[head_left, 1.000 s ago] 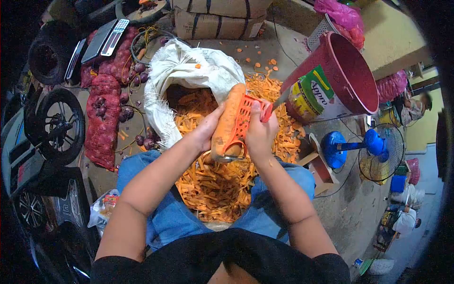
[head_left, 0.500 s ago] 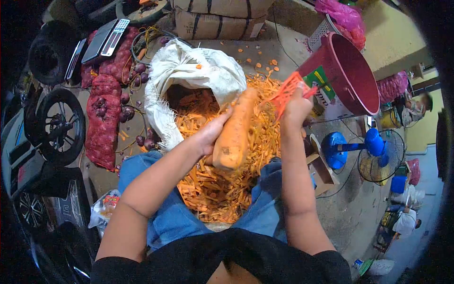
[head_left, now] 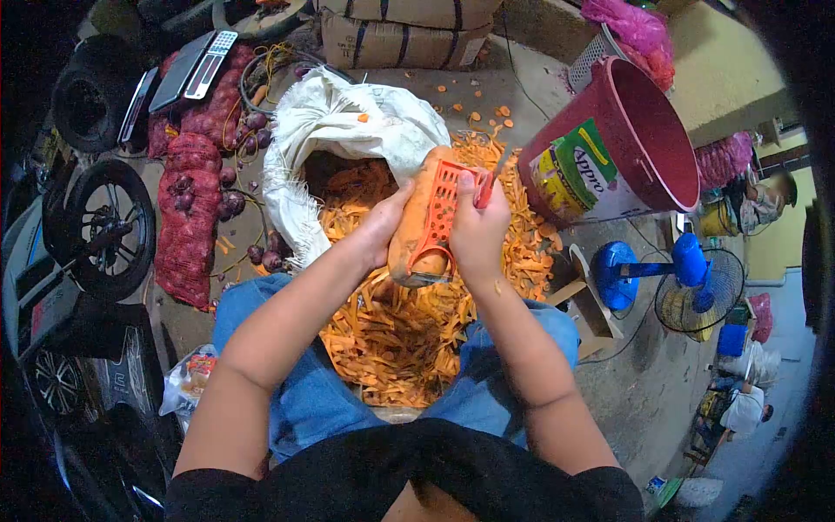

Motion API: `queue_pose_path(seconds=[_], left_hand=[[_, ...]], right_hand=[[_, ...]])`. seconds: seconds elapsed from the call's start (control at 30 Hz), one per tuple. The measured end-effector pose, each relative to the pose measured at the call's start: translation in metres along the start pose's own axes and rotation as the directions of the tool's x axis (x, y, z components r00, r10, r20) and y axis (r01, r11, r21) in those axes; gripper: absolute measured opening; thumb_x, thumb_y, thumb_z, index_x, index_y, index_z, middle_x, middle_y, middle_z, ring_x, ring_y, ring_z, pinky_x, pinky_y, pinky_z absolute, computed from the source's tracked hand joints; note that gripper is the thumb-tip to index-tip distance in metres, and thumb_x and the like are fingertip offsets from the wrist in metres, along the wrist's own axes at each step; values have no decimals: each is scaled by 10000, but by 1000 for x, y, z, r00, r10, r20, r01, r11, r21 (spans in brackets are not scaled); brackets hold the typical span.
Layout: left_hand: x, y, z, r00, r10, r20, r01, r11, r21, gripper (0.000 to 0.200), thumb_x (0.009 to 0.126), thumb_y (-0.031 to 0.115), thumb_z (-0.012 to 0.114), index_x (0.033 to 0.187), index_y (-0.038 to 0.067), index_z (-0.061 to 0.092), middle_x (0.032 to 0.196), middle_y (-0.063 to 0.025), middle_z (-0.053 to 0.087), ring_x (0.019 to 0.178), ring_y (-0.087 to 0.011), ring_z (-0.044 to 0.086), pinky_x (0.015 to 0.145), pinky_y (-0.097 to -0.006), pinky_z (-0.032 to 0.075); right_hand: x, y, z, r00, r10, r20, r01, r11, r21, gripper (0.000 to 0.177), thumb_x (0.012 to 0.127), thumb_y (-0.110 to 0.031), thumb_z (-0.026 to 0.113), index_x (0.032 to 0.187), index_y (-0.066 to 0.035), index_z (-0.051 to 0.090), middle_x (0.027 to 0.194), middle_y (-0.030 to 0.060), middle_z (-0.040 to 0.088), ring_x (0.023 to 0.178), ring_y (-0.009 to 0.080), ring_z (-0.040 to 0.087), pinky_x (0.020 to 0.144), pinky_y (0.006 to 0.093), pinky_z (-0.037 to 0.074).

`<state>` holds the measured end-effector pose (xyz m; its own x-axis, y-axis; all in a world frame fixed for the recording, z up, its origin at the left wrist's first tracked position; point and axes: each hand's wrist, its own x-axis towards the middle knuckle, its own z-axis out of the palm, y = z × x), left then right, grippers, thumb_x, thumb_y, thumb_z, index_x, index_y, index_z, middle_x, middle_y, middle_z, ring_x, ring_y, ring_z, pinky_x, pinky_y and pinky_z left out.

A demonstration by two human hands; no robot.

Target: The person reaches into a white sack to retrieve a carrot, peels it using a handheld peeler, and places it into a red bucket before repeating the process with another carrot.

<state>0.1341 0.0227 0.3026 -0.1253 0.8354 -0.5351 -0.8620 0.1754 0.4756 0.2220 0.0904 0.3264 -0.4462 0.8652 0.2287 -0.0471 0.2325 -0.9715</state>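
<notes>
A thick, large carrot (head_left: 406, 222) is gripped from the side by my left hand (head_left: 383, 228), tilted with its blunt end toward me. Closed round a red plastic peeler (head_left: 442, 204) with rows of holes, my right hand (head_left: 478, 233) lays it along the carrot's right side, thumb on top. A narrow dark blade (head_left: 503, 162) sticks out beyond the right fist. Beneath both hands spreads a heap of orange peelings (head_left: 383, 357), between my knees. The open white woven sack (head_left: 365, 139) lies just ahead, with more peelings at its mouth.
A big dark-red bucket (head_left: 565, 139) leans at the right, near a blue fan (head_left: 691, 261). Red net bags of onions (head_left: 187, 230) lie left, a scale (head_left: 196, 74) on one. Tied cartons (head_left: 404, 39) stand at the back. Wheels (head_left: 113, 230) line the left; people (head_left: 744, 409) are far right.
My right hand has moved left and down from beside the bucket, bringing the peeler onto the carrot. The carrot has shifted slightly left and toward me in my left hand.
</notes>
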Motion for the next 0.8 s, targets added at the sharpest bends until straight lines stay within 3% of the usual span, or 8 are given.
queue_pose_path(seconds=[0.13, 0.23, 0.27, 0.4, 0.47, 0.57, 0.7, 0.8], left_hand=[[-9, -8, 1, 977, -140, 158, 113, 980, 166, 421, 831, 402, 310, 1046, 66, 444, 921, -84, 543, 773, -172, 557, 661, -312, 468], [-18, -24, 6, 973, -230, 6, 220, 939, 265, 427, 830, 396, 320, 1058, 54, 436, 938, -87, 540, 760, -173, 560, 655, -304, 471], [-26, -23, 11, 966, -251, 58, 225, 932, 285, 428, 830, 385, 331, 1066, 42, 431, 953, -93, 537, 756, -172, 562, 657, -296, 471], [-38, -20, 14, 949, -307, 69, 272, 911, 311, 420, 829, 368, 347, 1073, 34, 422, 953, -103, 534, 756, -173, 563, 655, -290, 473], [-40, -19, 11, 956, -278, 99, 258, 950, 177, 406, 820, 349, 380, 1066, 30, 423, 926, -112, 541, 731, -178, 565, 636, -292, 475], [-42, -5, 12, 975, -223, 17, 214, 951, 225, 368, 792, 365, 427, 950, 36, 476, 768, -78, 557, 601, -152, 552, 537, -271, 469], [-36, 4, 6, 981, -194, -18, 194, 965, 175, 363, 772, 350, 462, 954, 36, 473, 770, -73, 554, 604, -156, 548, 557, -280, 469], [-30, 10, -1, 998, -66, -15, 67, 976, 207, 417, 737, 355, 496, 988, 23, 468, 846, -90, 554, 710, -172, 555, 658, -285, 456]], right_hand=[[25, 14, -9, 982, -109, -157, 70, 969, -236, 189, 791, -153, 452, 689, 7, 445, 568, 72, 443, 526, 125, 399, 495, 264, 343], [55, 28, -28, 933, -167, -320, 50, 938, -343, 196, 786, -159, 459, 692, 13, 457, 576, 64, 455, 525, 130, 410, 505, 277, 350], [63, 34, -38, 894, -194, -403, 16, 914, -406, 205, 785, -168, 464, 700, 18, 471, 589, 46, 462, 530, 122, 413, 509, 278, 352], [86, 50, -69, 845, -180, -503, -47, 912, -407, 228, 782, -183, 470, 676, 19, 469, 564, 49, 460, 502, 133, 411, 499, 287, 353], [88, 51, -75, 781, -43, -623, -207, 924, -323, 216, 790, -186, 464, 765, 28, 480, 635, 91, 518, 567, 174, 466, 546, 306, 375], [85, 41, -65, 800, 43, -599, -118, 989, -86, 227, 798, -194, 458, 780, 31, 479, 657, 64, 507, 587, 145, 457, 554, 287, 371], [68, 22, -41, 897, 73, -437, -89, 996, -17, 212, 804, -189, 453, 803, 21, 479, 668, 42, 491, 592, 118, 443, 557, 269, 366], [57, 12, -27, 923, -187, -337, 134, 975, -175, 180, 802, -176, 455, 803, 2, 478, 654, 34, 473, 577, 110, 422, 558, 254, 363]])
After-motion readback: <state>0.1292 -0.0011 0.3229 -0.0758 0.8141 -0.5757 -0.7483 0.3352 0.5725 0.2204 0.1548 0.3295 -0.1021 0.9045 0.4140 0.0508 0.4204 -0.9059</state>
